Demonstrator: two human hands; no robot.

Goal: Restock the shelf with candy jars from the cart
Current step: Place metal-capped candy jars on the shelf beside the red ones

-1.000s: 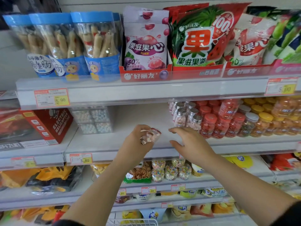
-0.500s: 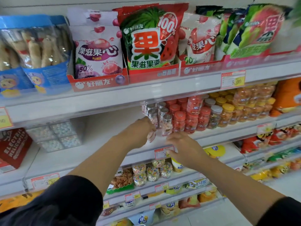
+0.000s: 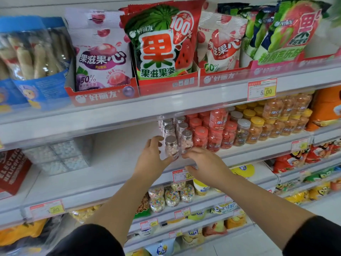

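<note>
A small clear candy jar (image 3: 171,147) with a silver lid and pink-white candies stands upright at the front of the middle shelf (image 3: 114,174). My left hand (image 3: 153,157) wraps around its left side and base. My right hand (image 3: 201,161) rests just right of it, fingers spread near the base of a second silver-lid jar (image 3: 186,143). Behind them stands a cluster of like jars (image 3: 174,124). The cart is out of view.
Red-lid jars (image 3: 214,133) and yellow-lid jars (image 3: 258,126) fill the shelf to the right. A clear box of pale candies (image 3: 59,156) sits at the left, with bare shelf between. Snack bags (image 3: 162,43) line the shelf above; price tags (image 3: 181,175) run along the shelf edge.
My left hand carried the jar from in front of the shelf edge rightward to the silver-lid cluster and stood it upright. My right hand followed beside it. The view swung right.
</note>
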